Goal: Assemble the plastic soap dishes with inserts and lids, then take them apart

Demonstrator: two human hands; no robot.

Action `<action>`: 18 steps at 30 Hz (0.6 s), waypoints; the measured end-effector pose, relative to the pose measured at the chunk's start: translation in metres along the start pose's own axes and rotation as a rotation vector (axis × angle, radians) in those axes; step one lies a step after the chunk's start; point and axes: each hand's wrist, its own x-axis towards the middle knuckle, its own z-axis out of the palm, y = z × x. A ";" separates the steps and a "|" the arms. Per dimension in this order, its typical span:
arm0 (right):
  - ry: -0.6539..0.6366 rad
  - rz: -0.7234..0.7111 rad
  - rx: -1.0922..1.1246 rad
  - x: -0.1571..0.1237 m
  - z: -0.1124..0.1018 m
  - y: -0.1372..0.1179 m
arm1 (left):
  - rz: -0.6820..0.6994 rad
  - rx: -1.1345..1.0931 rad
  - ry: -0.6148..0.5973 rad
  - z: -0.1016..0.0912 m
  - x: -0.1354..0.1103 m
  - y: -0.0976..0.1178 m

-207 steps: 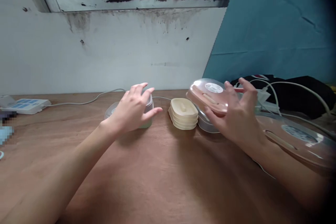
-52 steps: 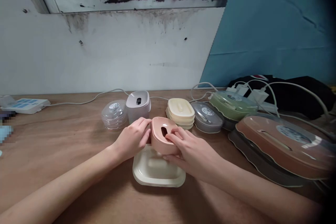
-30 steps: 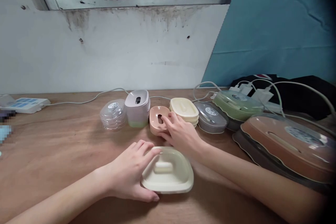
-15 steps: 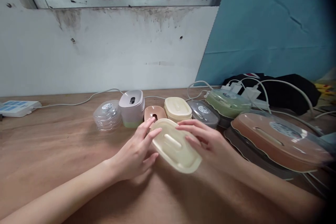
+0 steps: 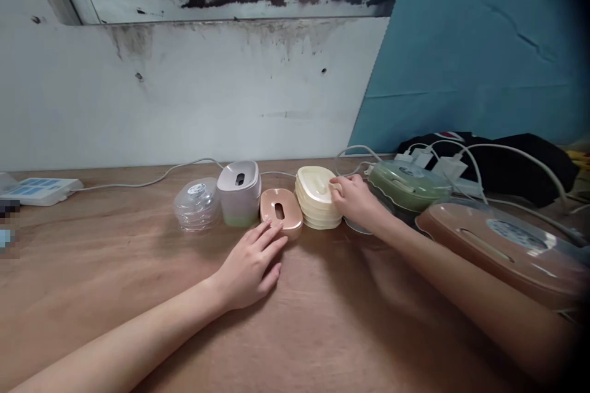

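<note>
A row of plastic containers and lids lines the back of the wooden table (image 5: 138,270). My right hand (image 5: 354,199) rests against the right side of the cream stack of lids (image 5: 317,196), fingers curled on its top lid. My left hand (image 5: 252,264) lies open and flat on the table, its fingertips just in front of the pink container (image 5: 280,214). To the left stand a lilac-lidded container (image 5: 239,192) and a stack of clear lids (image 5: 197,202).
Right of the cream stack sit a green lidded box (image 5: 408,184) and a large brown lidded box (image 5: 504,252). White cables and chargers (image 5: 442,163) lie on dark cloth behind. A white power strip (image 5: 39,189) is at far left.
The cream lid held in both hands half a second ago now tops the cream stack. My left hand has let go and dropped flat to the table. My right hand followed it to the stack.
</note>
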 end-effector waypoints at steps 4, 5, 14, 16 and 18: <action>-0.023 -0.054 -0.072 -0.011 0.002 0.000 | -0.026 0.004 -0.036 0.001 0.002 0.001; -0.025 -0.074 -0.086 -0.013 0.001 -0.002 | -0.036 -0.004 -0.043 0.001 0.003 0.001; -0.020 -0.008 -0.286 -0.014 -0.014 0.012 | -0.064 -0.065 -0.068 0.004 0.009 0.000; -0.055 0.026 -0.357 -0.017 -0.014 0.025 | -0.065 -0.064 -0.081 0.004 0.010 0.000; -0.106 -0.005 -0.411 -0.025 -0.012 0.033 | -0.068 -0.063 -0.087 0.004 0.011 0.000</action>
